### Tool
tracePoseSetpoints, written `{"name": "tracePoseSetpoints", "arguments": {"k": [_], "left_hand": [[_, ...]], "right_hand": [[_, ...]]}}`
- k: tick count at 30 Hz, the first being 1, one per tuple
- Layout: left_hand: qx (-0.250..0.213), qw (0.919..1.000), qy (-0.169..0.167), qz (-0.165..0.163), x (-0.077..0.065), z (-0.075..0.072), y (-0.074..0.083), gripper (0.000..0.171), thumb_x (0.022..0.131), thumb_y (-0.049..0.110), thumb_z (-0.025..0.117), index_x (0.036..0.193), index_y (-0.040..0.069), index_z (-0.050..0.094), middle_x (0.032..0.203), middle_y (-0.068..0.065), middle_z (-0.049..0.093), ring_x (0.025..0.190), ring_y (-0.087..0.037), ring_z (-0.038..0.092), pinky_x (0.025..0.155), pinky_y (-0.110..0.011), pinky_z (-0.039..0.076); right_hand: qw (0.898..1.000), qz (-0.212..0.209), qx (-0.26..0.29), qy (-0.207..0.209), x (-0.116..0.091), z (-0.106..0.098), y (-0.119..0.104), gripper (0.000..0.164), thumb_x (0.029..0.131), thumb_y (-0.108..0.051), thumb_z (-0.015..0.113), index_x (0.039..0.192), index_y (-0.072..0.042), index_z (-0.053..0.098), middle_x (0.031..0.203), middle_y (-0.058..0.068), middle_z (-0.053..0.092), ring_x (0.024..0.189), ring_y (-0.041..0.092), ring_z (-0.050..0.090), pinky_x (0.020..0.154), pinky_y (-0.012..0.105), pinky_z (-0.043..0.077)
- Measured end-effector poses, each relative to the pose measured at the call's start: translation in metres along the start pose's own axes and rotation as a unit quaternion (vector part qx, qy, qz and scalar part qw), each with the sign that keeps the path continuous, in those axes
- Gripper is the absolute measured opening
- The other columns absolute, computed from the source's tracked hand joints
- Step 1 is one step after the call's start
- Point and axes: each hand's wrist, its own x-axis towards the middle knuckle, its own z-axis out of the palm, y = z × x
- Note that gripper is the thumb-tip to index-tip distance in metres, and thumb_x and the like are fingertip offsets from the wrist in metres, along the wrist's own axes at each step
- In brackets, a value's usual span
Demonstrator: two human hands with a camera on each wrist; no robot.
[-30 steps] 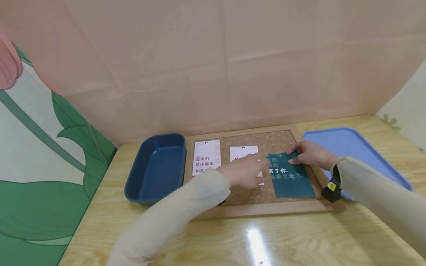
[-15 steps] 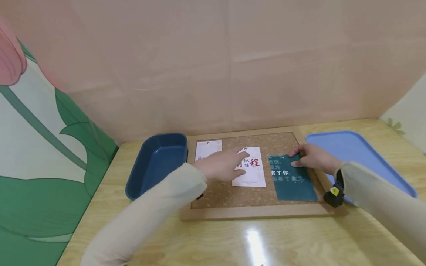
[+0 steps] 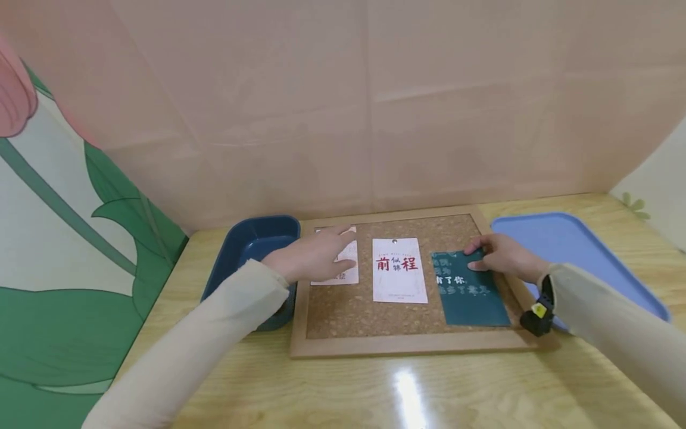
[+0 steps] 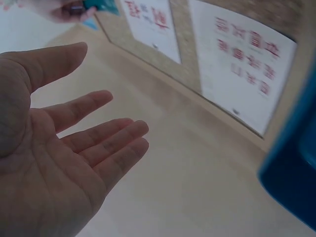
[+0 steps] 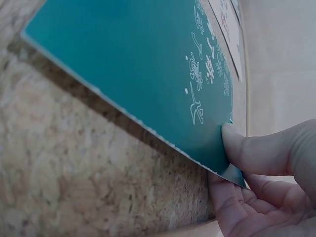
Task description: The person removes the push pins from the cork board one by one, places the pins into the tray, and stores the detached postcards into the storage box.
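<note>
My right hand (image 3: 506, 256) pinches the upper right corner of a teal card (image 3: 471, 298) with white lettering, thumb on its face and fingers behind. In the right wrist view the card's edge (image 5: 123, 111) stands slightly off the cork. My left hand (image 3: 316, 253) hovers over the left white card (image 3: 351, 262), hiding much of it. The left wrist view shows that hand's fingers (image 4: 118, 158) spread and holding nothing. Between the hands a white card (image 3: 399, 280) with red and black characters lies on the framed cork board (image 3: 343, 316), a pin (image 3: 395, 241) at its top.
Left of the board stands a deep blue bin (image 3: 276, 322), partly behind my left forearm. A light blue tray (image 3: 568, 238) lies to the right, partly under my right arm. The wooden table (image 3: 332, 387) meets a pinkish backdrop (image 3: 268, 119) behind.
My left hand has moved left, from beside the teal card across the middle card to the left card. My right hand stays at the teal card's corner.
</note>
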Motion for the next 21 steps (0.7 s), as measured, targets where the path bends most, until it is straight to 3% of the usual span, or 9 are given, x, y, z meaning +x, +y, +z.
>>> {"name": "tracePoseSetpoints", "arguments": {"k": [6, 12, 21], "left_hand": [[-0.013, 0.9995, 0.012, -0.025, -0.013, 0.002, -0.017, 0.053, 0.097, 0.022, 0.054, 0.146, 0.008, 0.039, 0.154, -0.013, 0.032, 0.141, -0.027, 0.034, 0.113, -0.041, 0.03], [-0.022, 0.999, 0.025, -0.03, -0.022, 0.004, -0.027, 0.051, 0.096, 0.019, 0.055, 0.144, 0.004, 0.042, 0.154, -0.013, 0.032, 0.14, -0.027, 0.035, 0.112, -0.041, 0.032], [-0.03, 0.9988, 0.038, -0.008, -0.03, 0.009, -0.039, 0.051, 0.097, 0.019, 0.054, 0.143, 0.0, 0.041, 0.152, -0.018, 0.033, 0.14, -0.032, 0.032, 0.113, -0.045, 0.031]], "right_hand": [[1.0, 0.002, -0.001, -0.002, -0.002, -0.001, 0.001, 0.033, 0.089, -0.016, 0.067, 0.112, 0.005, 0.058, 0.115, 0.024, 0.055, 0.093, 0.027, 0.051, 0.086, 0.043, 0.043], [1.0, 0.001, 0.0, -0.006, -0.003, 0.0, 0.003, 0.033, 0.09, -0.015, 0.067, 0.113, 0.006, 0.057, 0.114, 0.024, 0.055, 0.093, 0.028, 0.051, 0.085, 0.042, 0.043], [1.0, 0.006, -0.008, -0.003, -0.006, -0.004, 0.002, 0.033, 0.089, -0.016, 0.067, 0.112, 0.006, 0.058, 0.113, 0.023, 0.055, 0.092, 0.028, 0.05, 0.084, 0.042, 0.042]]}}
